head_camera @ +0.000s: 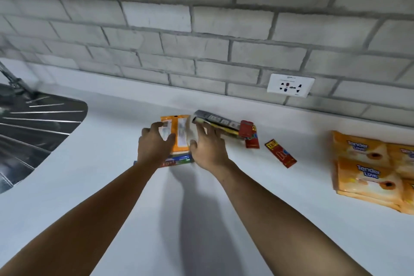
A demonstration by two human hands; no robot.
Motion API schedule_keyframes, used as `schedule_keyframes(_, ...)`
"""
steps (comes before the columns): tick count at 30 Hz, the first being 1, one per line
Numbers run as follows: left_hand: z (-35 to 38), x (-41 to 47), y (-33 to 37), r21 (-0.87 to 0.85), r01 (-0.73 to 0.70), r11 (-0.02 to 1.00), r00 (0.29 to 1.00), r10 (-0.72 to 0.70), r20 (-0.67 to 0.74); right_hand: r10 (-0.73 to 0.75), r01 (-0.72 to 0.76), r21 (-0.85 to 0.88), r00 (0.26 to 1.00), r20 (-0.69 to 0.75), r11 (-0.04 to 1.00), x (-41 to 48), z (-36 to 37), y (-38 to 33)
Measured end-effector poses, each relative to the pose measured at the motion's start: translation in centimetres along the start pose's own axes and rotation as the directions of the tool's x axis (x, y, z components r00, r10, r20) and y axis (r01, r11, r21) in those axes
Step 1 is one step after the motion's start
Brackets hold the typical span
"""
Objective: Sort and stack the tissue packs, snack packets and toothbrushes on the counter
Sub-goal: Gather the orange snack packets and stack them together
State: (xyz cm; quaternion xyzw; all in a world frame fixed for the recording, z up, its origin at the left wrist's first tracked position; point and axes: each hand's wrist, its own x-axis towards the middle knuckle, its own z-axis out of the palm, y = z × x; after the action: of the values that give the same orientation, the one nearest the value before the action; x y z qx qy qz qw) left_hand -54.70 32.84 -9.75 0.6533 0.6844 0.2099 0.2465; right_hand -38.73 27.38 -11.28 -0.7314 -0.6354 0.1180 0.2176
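An orange tissue pack (pixel 179 132) lies back side up on a small pile in the middle of the white counter (pixel 112 186). My left hand (pixel 154 143) grips its left edge, thumb on top. My right hand (pixel 207 143) presses against its right edge, fingers spread. Under the pack a blue-green packet (pixel 179 160) sticks out towards me. A boxed toothbrush (pixel 220 122) lies behind my right hand. Two red snack packets (pixel 248 133) sit at its right end, and another red packet (pixel 281 153) lies alone further right. Orange Tender Love tissue packs (pixel 367 168) are stacked at the far right.
A steel sink drainboard (pixel 33 132) fills the left side, with a tap base (pixel 13 80) behind it. A grey brick wall runs along the back of the counter and carries a white power socket (pixel 290 85).
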Motion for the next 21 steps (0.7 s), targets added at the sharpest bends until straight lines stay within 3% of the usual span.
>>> schedule_keyframes(4,0.0,2.1,-1.6,-0.049,0.070,0.996,0.990,-0.063,0.130,0.064,-0.065,0.003,0.981,0.181,0.998,2.2,2.4,-2.1)
schedule_keyframes(7,0.2,3.6,-2.4,-0.083,0.115,0.990,0.976,-0.097,0.197,0.114,-0.149,0.106,0.953,0.281,0.983,3.5,3.8,-3.5)
schedule_keyframes(11,0.1,4.5,-2.2,-0.140,0.099,0.985,0.974,-0.068,0.215,0.122,-0.185,0.161,0.934,0.335,0.970,4.5,4.0,-4.2)
schedule_keyframes(14,-0.2,5.1,-2.5,-0.235,0.165,0.958,0.964,-0.106,0.243,0.111,-0.171,0.133,0.921,0.373,0.976,4.9,4.0,-3.9)
schedule_keyframes(17,0.2,5.9,-3.4,-0.427,0.266,0.864,0.941,-0.137,0.309,0.071,-0.109,0.086,0.929,0.362,0.990,4.6,3.9,-3.7)
schedule_keyframes(21,-0.4,5.3,-1.6,-0.633,0.308,0.710,0.929,-0.081,0.361,0.105,-0.135,0.154,0.976,0.191,0.979,4.6,3.3,-3.4)
